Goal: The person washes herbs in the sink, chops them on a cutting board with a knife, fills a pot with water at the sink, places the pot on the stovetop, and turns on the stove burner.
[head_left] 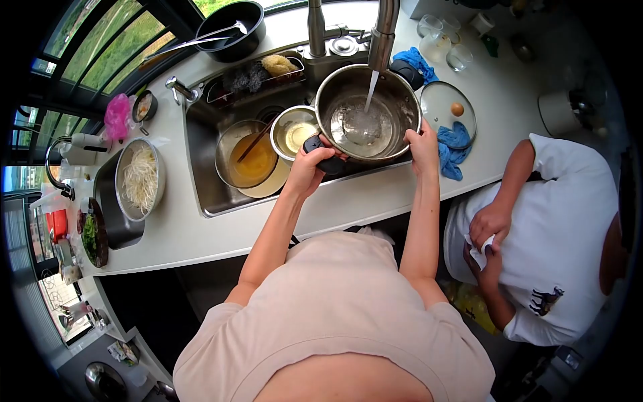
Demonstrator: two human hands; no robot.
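Note:
A steel pot (328,124) is held under the faucet (382,40), and a stream of water (372,90) runs into the water inside it. My left hand (309,167) is closed around the pot's black handle (328,158) on the near left side. On the right, my right hand (422,144) grips the pot's rim, with the thumb at the edge; its other fingers are partly hidden. Left of the pot, a small metal bowl (293,137) with pale liquid sits in the sink (207,191). Beside it, a bowl of yellowish liquid (251,167) has chopsticks (256,142) in it.
Shredded white food fills a metal bowl (125,177) on the left. A black pot (244,48) stands by the window. Right of the sink are a glass lid (432,100), an egg (457,109), blue cloths (449,157) and glasses (459,58). Another person (536,234) stands at right, holding something white.

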